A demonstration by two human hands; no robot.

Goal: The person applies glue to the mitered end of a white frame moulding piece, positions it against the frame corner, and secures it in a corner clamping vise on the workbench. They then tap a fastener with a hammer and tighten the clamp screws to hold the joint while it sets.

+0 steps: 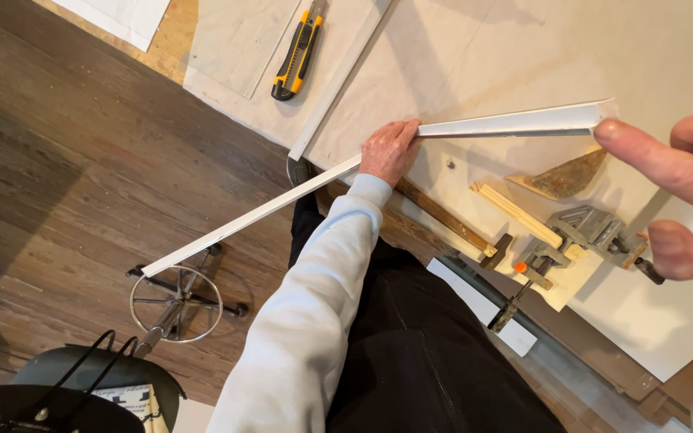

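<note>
Left hand (389, 150) grasps the long white strip (298, 192) near its middle, pressing it on the bench edge. Right hand (679, 188), fingers spread, touches the strip's far end w/ one fingertip. Judging: strip aligned, not yet clamped; corner clamp (583, 232) lies below right hand, utility knife (297, 56) above left.

Head camera, looking down, close overhead

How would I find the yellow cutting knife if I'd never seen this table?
Start at the big pale work table and look to its far edge, beyond the left hand on the long white strip. The utility knife lies there alone, the only yellow-and-black thing.
</note>
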